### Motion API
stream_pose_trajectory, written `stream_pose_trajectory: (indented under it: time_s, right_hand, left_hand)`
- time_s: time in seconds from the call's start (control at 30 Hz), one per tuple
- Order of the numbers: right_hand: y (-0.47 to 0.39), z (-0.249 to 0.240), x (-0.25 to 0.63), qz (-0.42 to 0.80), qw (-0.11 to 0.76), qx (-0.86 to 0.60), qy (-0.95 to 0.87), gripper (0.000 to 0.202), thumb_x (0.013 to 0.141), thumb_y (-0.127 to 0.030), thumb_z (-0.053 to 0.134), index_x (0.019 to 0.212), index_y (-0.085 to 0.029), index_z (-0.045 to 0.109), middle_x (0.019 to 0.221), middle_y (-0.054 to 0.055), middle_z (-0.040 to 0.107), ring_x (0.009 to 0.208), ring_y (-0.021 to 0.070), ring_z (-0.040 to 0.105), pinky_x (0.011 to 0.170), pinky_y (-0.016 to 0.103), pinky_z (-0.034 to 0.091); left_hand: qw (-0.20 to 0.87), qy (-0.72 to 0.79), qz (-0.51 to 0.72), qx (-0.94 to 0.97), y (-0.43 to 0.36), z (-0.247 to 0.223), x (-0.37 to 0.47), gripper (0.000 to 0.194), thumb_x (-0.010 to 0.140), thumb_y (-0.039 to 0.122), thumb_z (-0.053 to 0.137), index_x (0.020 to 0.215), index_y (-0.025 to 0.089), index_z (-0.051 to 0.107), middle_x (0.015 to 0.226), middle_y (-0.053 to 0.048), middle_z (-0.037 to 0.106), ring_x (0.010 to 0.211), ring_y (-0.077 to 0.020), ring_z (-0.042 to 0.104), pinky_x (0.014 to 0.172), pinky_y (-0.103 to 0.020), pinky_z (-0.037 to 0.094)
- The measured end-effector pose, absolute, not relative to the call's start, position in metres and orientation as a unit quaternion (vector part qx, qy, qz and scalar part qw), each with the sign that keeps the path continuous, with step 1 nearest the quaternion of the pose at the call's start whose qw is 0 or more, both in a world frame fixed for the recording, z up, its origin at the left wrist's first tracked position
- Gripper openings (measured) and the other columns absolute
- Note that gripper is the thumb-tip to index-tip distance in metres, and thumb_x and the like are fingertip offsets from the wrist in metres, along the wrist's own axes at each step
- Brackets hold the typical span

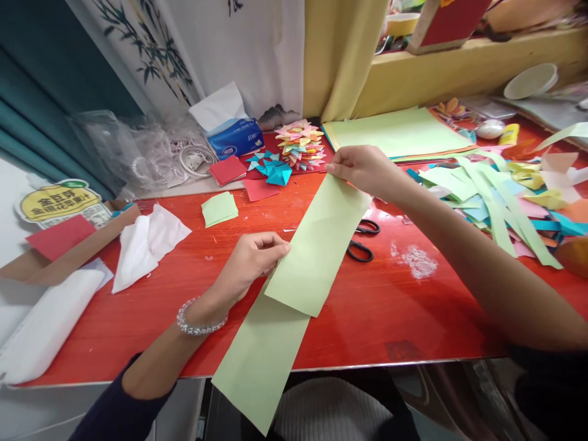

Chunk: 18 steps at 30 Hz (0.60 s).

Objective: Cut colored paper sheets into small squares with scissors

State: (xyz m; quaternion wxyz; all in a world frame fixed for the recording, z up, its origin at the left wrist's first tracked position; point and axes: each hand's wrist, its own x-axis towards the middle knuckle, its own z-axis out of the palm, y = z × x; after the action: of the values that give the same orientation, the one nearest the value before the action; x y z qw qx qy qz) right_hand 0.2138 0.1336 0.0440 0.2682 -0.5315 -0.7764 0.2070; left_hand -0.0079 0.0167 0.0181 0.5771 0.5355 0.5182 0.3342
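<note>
My right grip (362, 168) pinches the top corner of a long green strip (316, 251). My left grip (250, 263) pinches its left edge. A second green strip (264, 361) lies partly under the first and pokes out past the edge of the red worktop (395, 318). I can't tell if my left fingers hold that one too. Just beside the strips are the scissors (362, 260), lying free.

Farther off, some bits look done: a little pile of green squares (219, 209), red squares (228, 170), blue folded pieces (278, 173) and a spiky paper stack (301, 144) in many colors. The two strips are still long, so I think their cutting and folding is left. Big green sheets (399, 131) lie at the back, and a heap of scraps (496, 202) sits to my right.
</note>
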Motion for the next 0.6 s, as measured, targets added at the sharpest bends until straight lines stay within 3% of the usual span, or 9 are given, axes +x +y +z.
stream_pose_trajectory:
  time_s: [0.33, 0.53, 0.6]
  right_hand:
    - [0.154, 0.032, 0.236, 0.150, 0.280, -0.560, -0.765, 0.021, 0.082, -0.035, 0.052, 0.078, -0.017, 0.062, 0.073, 0.007, 0.060, 0.066, 0.0180, 0.050, 0.060, 0.032, 0.036]
    - [0.160, 0.031, 0.245, 0.154, 0.256, -0.572, -0.764, 0.021, 0.084, -0.035, 0.051, 0.080, -0.017, 0.062, 0.077, 0.009, 0.061, 0.069, 0.0164, 0.049, 0.063, 0.030, 0.035]
    - [0.162, 0.028, 0.246, 0.149, 0.253, -0.580, -0.760, 0.022, 0.084, -0.035, 0.052, 0.080, -0.016, 0.063, 0.076, 0.009, 0.061, 0.068, 0.0169, 0.049, 0.063, 0.031, 0.035]
  left_hand:
    - [0.599, 0.518, 0.295, 0.535, 0.018, 0.016, -0.009, 0.017, 0.075, 0.022, 0.059, 0.060, 0.015, 0.056, 0.047, 0.006, 0.038, 0.045, -0.0046, 0.029, 0.045, -0.021, 0.021]
    - [0.604, 0.529, 0.275, 0.529, 0.019, 0.019, -0.009, 0.018, 0.074, 0.025, 0.060, 0.060, 0.015, 0.056, 0.044, 0.007, 0.036, 0.042, -0.0043, 0.027, 0.044, -0.021, 0.021]
    - [0.602, 0.532, 0.261, 0.535, 0.021, 0.022, -0.011, 0.019, 0.074, 0.026, 0.060, 0.060, 0.015, 0.057, 0.045, 0.006, 0.041, 0.041, -0.0039, 0.028, 0.043, -0.021, 0.020]
